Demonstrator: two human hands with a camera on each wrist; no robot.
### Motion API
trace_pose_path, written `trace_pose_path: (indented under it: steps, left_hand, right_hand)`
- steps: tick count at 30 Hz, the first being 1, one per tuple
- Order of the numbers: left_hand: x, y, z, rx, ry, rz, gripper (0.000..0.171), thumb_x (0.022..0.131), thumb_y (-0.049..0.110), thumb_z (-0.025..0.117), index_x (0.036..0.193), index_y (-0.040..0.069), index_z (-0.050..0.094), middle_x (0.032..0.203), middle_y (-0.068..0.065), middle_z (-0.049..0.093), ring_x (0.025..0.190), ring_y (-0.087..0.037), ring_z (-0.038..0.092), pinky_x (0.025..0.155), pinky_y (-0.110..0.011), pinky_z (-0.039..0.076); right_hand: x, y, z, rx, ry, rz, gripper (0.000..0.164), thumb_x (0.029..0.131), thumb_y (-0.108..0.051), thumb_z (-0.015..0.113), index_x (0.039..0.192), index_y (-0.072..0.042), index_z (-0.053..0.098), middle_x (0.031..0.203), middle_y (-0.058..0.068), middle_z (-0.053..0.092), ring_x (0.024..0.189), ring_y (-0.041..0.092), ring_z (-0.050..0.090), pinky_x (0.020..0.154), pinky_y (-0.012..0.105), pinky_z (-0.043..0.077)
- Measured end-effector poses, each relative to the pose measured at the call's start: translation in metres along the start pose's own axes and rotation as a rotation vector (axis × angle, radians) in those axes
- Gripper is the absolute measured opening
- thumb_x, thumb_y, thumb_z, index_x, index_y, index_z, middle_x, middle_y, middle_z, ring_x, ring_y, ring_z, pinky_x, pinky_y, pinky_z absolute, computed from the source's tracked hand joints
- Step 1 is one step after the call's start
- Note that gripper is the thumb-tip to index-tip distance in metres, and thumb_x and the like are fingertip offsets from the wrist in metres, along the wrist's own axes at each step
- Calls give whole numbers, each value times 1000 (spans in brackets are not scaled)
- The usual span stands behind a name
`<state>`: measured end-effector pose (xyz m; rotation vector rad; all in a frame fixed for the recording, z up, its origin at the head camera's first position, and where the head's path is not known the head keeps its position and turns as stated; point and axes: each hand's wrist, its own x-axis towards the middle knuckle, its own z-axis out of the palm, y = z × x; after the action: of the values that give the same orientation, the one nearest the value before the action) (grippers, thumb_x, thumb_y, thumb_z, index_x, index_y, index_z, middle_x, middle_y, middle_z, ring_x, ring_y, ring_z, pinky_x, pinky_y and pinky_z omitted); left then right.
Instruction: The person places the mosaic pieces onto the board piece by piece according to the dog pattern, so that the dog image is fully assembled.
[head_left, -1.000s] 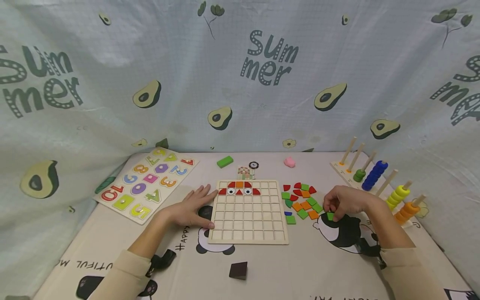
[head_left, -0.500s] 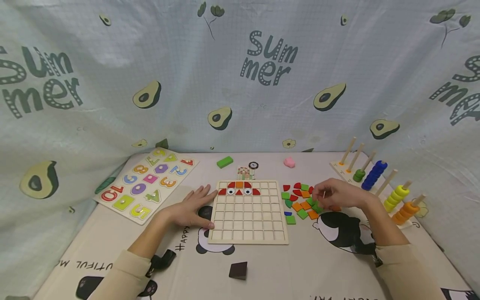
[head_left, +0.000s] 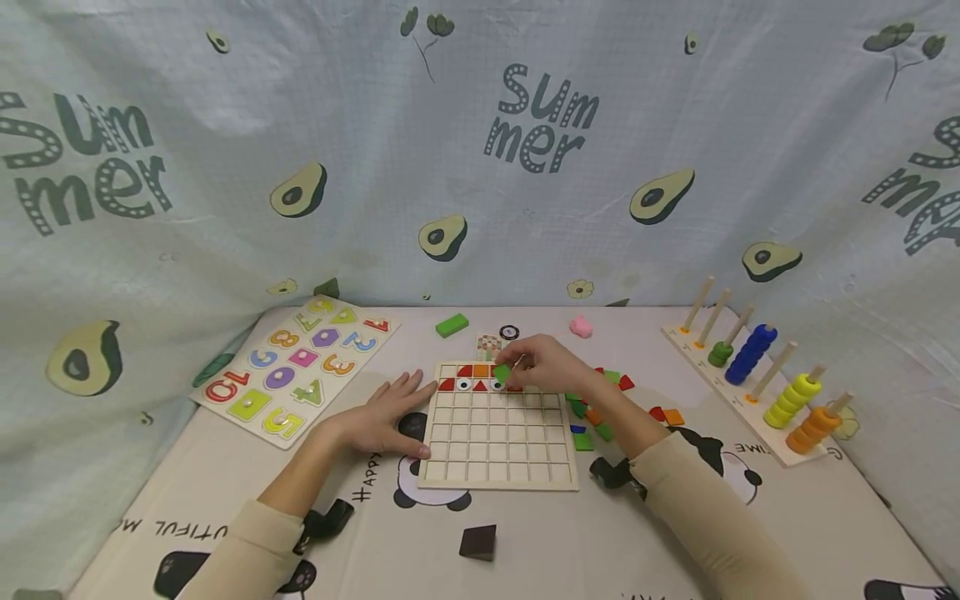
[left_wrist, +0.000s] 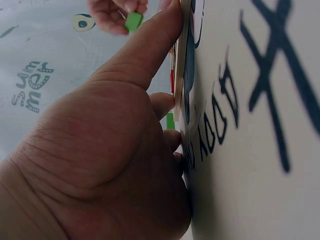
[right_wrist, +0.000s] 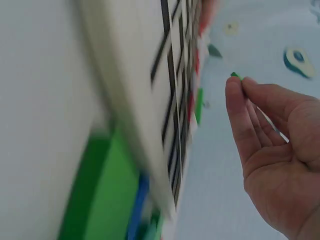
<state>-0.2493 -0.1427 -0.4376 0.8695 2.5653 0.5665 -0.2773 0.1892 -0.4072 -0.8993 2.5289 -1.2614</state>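
In the head view a pale wooden grid board [head_left: 498,452] lies in the middle of the table. Its top rows hold red pieces, an orange square [head_left: 480,371] and two eye tiles [head_left: 463,384]. My right hand [head_left: 542,364] is over the board's upper part, pinching a small green square tile [head_left: 502,373] between thumb and fingertips. The left wrist view shows that green tile [left_wrist: 134,21] up above the board's level. My left hand [head_left: 381,423] rests by the board's left edge, fingers spread, thumb and a fingertip right at the rim.
Loose tiles [head_left: 583,442] lie right of the board, partly hidden by the right forearm. A number puzzle [head_left: 302,392] is at left, a peg stacker with beads [head_left: 765,417] at right. Behind stand a green block [head_left: 452,325] and a pink piece [head_left: 581,326]; a dark block [head_left: 477,542] sits in front.
My right hand has picked up a green tile from the right side and carried it left over the board's top rows. The left hand has stayed in place.
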Motion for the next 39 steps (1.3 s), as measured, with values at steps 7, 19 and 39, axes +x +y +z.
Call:
trace_pose_path:
  steps: [7,19,39]
  left_hand:
    - [1,2,-1,6,5,28,107,74,67,68,155,23,16,162,-9,-1,147,-31,-7,117,-54,-2]
    - [-1,1,-2,3,1,29,106,75,66,68,155,22,15,161,-10,-1,147,-31,-8,117,-54,-3]
    - [-1,1,-2,4,7,36,105,75,65,69,155,21,16,161,-10,-1,147,-32,-7,116,-55,-3]
  right_hand:
    - [38,-16,39,-54,-38,-37,25,81,-8,77,105,-8,71,94,2,69,81,11,64,71,25,55]
    - [59,-28,69,-242,-51,-19,21,78,-18,81,96,-11,74,74,-8,64,67,6,57,60,20,46]
    - [53,-34,62,-246,-53,-2,25,80,-21,79,102,-11,72,95,2,67,83,13,58,70,25,48]
